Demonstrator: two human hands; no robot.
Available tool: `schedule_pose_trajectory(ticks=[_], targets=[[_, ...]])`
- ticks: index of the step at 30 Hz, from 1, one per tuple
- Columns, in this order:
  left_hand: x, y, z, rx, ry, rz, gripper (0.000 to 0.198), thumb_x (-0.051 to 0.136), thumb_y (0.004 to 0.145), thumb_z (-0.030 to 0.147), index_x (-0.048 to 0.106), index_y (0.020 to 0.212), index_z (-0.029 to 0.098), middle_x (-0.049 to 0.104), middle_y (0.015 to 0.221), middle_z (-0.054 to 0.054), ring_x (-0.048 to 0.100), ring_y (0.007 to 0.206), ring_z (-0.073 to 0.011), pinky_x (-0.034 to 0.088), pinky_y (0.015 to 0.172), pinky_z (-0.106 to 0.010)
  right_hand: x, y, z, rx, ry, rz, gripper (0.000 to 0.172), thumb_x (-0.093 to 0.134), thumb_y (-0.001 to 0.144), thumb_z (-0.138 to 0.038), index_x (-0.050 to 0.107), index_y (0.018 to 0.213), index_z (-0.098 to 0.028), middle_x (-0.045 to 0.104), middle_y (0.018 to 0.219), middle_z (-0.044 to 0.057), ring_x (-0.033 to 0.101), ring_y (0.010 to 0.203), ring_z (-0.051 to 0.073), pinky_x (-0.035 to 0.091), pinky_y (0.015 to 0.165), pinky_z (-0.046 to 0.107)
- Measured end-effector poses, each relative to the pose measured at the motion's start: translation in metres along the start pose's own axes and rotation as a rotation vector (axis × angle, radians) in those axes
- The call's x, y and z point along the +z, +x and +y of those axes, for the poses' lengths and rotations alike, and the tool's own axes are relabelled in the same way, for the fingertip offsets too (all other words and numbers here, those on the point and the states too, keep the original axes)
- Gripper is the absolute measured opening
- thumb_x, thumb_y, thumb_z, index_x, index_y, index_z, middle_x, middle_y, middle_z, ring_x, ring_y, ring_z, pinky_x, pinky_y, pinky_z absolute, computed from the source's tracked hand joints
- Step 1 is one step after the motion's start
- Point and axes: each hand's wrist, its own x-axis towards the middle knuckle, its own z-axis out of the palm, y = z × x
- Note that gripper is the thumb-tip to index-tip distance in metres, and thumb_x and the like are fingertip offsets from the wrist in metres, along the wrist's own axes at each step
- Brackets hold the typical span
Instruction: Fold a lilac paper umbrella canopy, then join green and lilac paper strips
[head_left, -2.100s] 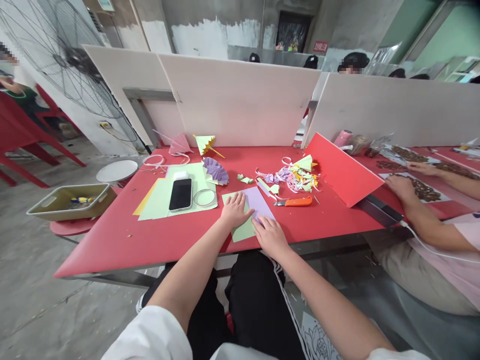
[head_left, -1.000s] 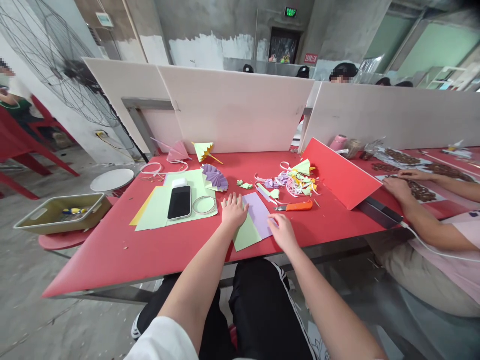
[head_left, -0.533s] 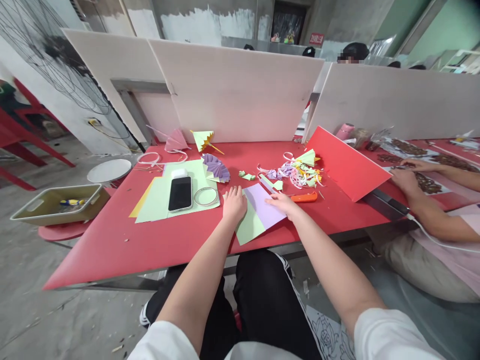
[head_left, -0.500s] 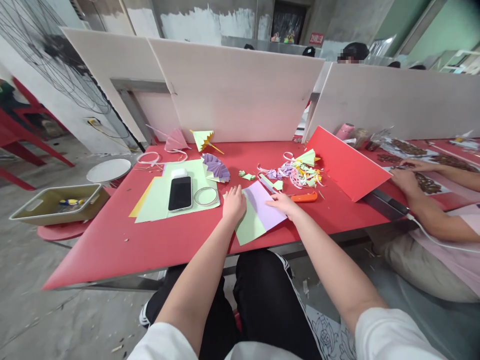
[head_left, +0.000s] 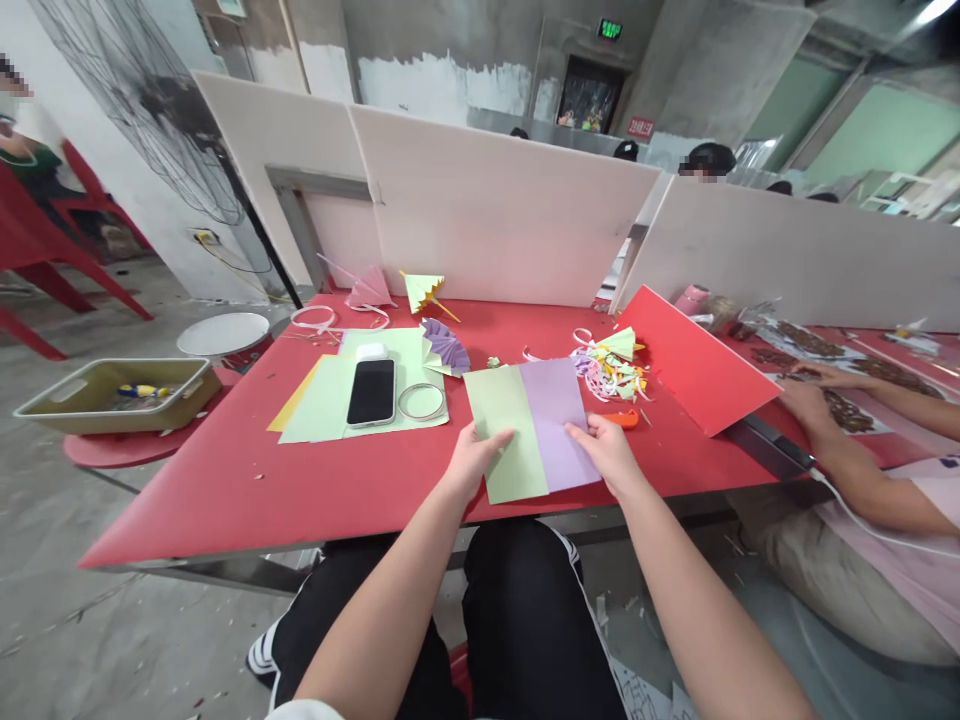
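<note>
My left hand (head_left: 478, 458) grips a light green sheet of paper (head_left: 510, 475) by its left side, thumb on top. Pinched at its right edge by my right hand (head_left: 611, 452) is a purple sheet of paper (head_left: 559, 410). The two sheets lie side by side, overlapping along the middle, and are tilted up off the red table (head_left: 337, 500). Just beyond my right hand, an orange utility knife (head_left: 622, 420) is partly hidden. Paper scraps and small paper umbrellas (head_left: 616, 345) are heaped behind the sheets.
Left on the table, a phone (head_left: 371, 392), a tape roll (head_left: 421, 401) and a white case (head_left: 373, 352) rest on green paper. A purple pleated fan (head_left: 446, 348) is beside them. A red board (head_left: 697, 365) leans at right, near a co-worker's hands (head_left: 806, 400). White partitions (head_left: 495, 220) stand behind.
Both hands have taken hold of the green and purple sheets and lifted them from the table. The sheets have turned more upright towards me, and the view has tilted up slightly.
</note>
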Motion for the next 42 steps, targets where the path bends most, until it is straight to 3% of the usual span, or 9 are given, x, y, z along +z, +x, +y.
schedule_pose_trajectory(ticks=[3, 9, 13, 17, 25, 35, 39, 42], targets=[[-0.004, -0.009, 0.007, -0.06, -0.03, -0.103, 0.047, 0.067, 0.071, 0.042, 0.059, 0.106, 0.013, 0.068, 0.105, -0.015, 0.067, 0.088, -0.0266, 0.054, 0.075, -0.038, -0.008, -0.013, 0.0, 0.005, 0.051, 0.018, 0.04, 0.073, 0.062, -0.042, 0.066, 0.094, -0.018, 0.07, 0.093, 0.005, 0.065, 0.085, 0.019, 0.052, 0.073, 0.028], [-0.017, -0.02, 0.021, -0.142, 0.029, -0.308, 0.037, 0.073, 0.065, 0.036, 0.066, 0.095, 0.015, 0.071, 0.093, -0.009, 0.067, 0.083, -0.0267, 0.053, 0.072, -0.036, -0.026, -0.026, -0.003, 0.059, 0.085, 0.157, 0.039, 0.076, 0.058, -0.044, 0.067, 0.085, -0.016, 0.068, 0.075, 0.003, 0.058, 0.057, 0.011, 0.045, 0.046, 0.021], [-0.024, -0.021, 0.024, -0.137, 0.079, -0.291, 0.035, 0.07, 0.068, 0.035, 0.065, 0.098, 0.018, 0.07, 0.097, -0.007, 0.066, 0.087, -0.0256, 0.052, 0.073, -0.033, -0.02, -0.03, -0.005, 0.044, 0.087, 0.21, 0.034, 0.078, 0.055, -0.043, 0.064, 0.069, -0.015, 0.057, 0.055, -0.002, 0.048, 0.047, 0.007, 0.037, 0.039, 0.018], [-0.028, -0.022, 0.028, -0.126, 0.118, -0.261, 0.034, 0.067, 0.071, 0.036, 0.064, 0.098, 0.018, 0.07, 0.097, -0.006, 0.066, 0.086, -0.0243, 0.051, 0.072, -0.031, -0.011, -0.033, -0.004, 0.06, 0.106, 0.221, 0.033, 0.076, 0.057, -0.044, 0.062, 0.068, -0.016, 0.049, 0.042, -0.005, 0.04, 0.038, 0.005, 0.031, 0.035, 0.017], [-0.029, -0.024, 0.026, -0.12, 0.154, -0.237, 0.035, 0.065, 0.071, 0.038, 0.063, 0.099, 0.017, 0.069, 0.096, -0.007, 0.065, 0.086, -0.0245, 0.05, 0.071, -0.032, -0.009, -0.036, -0.009, 0.092, 0.145, 0.247, 0.032, 0.076, 0.058, -0.043, 0.06, 0.068, -0.017, 0.053, 0.043, -0.004, 0.049, 0.041, 0.007, 0.043, 0.042, 0.018], [-0.033, -0.018, 0.024, -0.075, 0.146, -0.229, 0.036, 0.063, 0.072, 0.038, 0.063, 0.101, 0.015, 0.067, 0.1, -0.007, 0.062, 0.092, -0.0252, 0.048, 0.074, -0.031, -0.018, -0.033, -0.004, 0.022, 0.235, 0.331, 0.034, 0.076, 0.058, -0.042, 0.06, 0.073, -0.017, 0.051, 0.042, -0.005, 0.046, 0.039, 0.007, 0.042, 0.04, 0.02], [-0.034, -0.02, 0.027, -0.08, 0.133, -0.284, 0.037, 0.064, 0.073, 0.039, 0.063, 0.102, 0.016, 0.067, 0.103, -0.007, 0.062, 0.093, -0.0251, 0.048, 0.075, -0.031, -0.017, -0.032, -0.007, -0.049, 0.211, 0.422, 0.031, 0.074, 0.06, -0.042, 0.06, 0.071, -0.017, 0.048, 0.041, -0.006, 0.043, 0.039, 0.007, 0.034, 0.036, 0.018], [-0.036, -0.026, 0.032, -0.101, 0.11, -0.421, 0.043, 0.07, 0.068, 0.042, 0.065, 0.103, 0.016, 0.068, 0.099, -0.008, 0.064, 0.088, -0.0251, 0.049, 0.073, -0.032, -0.02, -0.029, -0.013, -0.112, 0.168, 0.475, 0.029, 0.073, 0.061, -0.041, 0.06, 0.071, -0.017, 0.042, 0.041, -0.008, 0.036, 0.037, 0.005, 0.026, 0.034, 0.018]])
